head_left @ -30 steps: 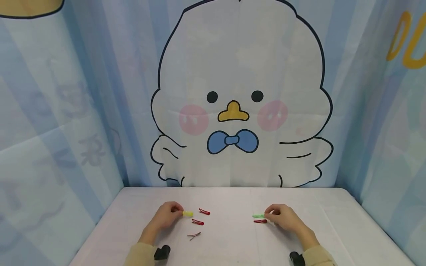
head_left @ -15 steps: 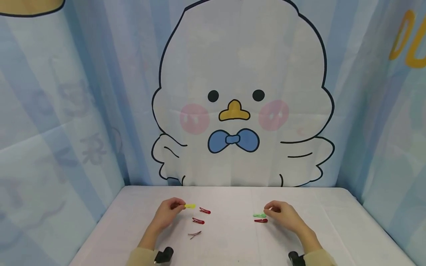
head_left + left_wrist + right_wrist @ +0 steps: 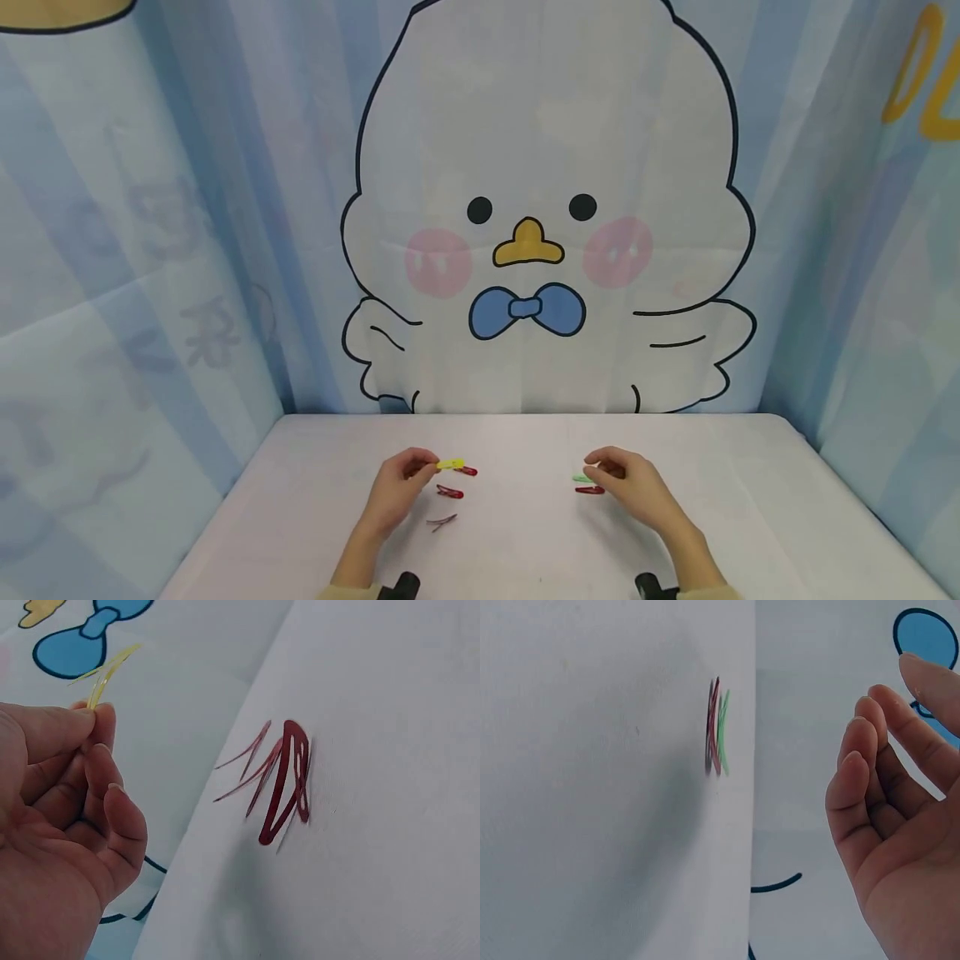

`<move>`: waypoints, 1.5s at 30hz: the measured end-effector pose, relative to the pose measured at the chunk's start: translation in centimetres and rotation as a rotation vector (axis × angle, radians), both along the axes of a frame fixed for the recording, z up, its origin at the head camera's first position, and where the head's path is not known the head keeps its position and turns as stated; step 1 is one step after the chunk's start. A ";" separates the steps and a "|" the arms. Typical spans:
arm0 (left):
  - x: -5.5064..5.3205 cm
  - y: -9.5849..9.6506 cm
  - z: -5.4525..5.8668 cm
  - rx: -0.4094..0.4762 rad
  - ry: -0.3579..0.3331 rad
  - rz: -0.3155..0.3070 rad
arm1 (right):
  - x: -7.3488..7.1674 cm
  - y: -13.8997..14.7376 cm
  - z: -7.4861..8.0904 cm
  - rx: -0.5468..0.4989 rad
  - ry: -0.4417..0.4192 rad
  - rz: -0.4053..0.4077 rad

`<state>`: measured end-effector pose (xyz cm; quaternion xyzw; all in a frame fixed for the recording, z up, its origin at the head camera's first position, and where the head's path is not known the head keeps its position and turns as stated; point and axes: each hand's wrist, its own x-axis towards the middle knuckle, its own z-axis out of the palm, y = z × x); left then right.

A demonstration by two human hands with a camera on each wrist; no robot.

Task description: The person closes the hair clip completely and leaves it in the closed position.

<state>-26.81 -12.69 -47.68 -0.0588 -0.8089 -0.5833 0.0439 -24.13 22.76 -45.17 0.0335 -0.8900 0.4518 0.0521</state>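
My left hand [image 3: 402, 487] pinches a yellow snap hair clip [image 3: 106, 679] between thumb and index finger, raised above the table. The clip's two arms are spread apart. Below it lie red hair clips, one [image 3: 450, 492] near the hand and another [image 3: 468, 471] partly behind the yellow one; a thin brownish-red clip [image 3: 442, 522] lies closer to me. My right hand [image 3: 633, 487] hovers over the table with loosely bent fingers and nothing in them. Beneath its fingertips a green hair clip [image 3: 724, 735] lies beside a dark red one [image 3: 589, 490].
The white table [image 3: 525, 550] ends at a curtain [image 3: 525, 367] printed with a white cartoon duck. More curtain [image 3: 135, 333] hangs along the left and right sides. A black wrist camera mount [image 3: 401, 586] sits on my left wrist.
My left hand has lifted the yellow clip and carried it right, toward the red clips. My right hand has let go of the green clip and risen off it, shifting slightly left.
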 end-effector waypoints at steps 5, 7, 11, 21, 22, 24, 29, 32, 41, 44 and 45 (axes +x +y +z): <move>1.9 1.4 -0.4 0.064 -0.031 -0.019 | 1.3 -0.8 0.2 -0.063 -0.002 0.013; 2.6 1.9 -0.7 0.085 -0.045 -0.026 | 1.8 -1.0 0.2 -0.081 0.009 0.028; 3.5 2.5 -1.2 0.123 -0.053 -0.054 | 2.8 -1.4 0.4 -0.085 0.033 0.034; 4.2 4.0 -0.5 0.178 -0.043 -0.106 | 4.6 -2.6 0.9 -0.077 0.118 0.074; 4.3 4.2 -0.3 0.183 -0.035 -0.114 | 4.7 -2.7 1.0 -0.071 0.130 0.087; 4.4 4.4 0.2 0.194 -0.018 -0.127 | 4.7 -2.9 1.3 -0.062 0.147 0.119; 4.8 4.7 1.4 0.208 0.001 -0.152 | 4.4 -3.5 1.6 -0.055 0.166 0.176; 4.9 4.8 2.0 0.184 0.016 -0.167 | 4.3 -4.0 1.8 -0.054 0.163 0.173; 5.5 5.3 2.6 0.169 0.018 -0.218 | 4.6 -5.2 2.8 -0.074 0.163 0.099; 5.4 5.9 2.5 0.165 0.026 -0.243 | 4.5 -5.5 2.9 -0.076 0.164 0.117; 5.3 6.2 2.4 0.163 0.027 -0.253 | 4.5 -5.5 3.0 -0.076 0.161 0.126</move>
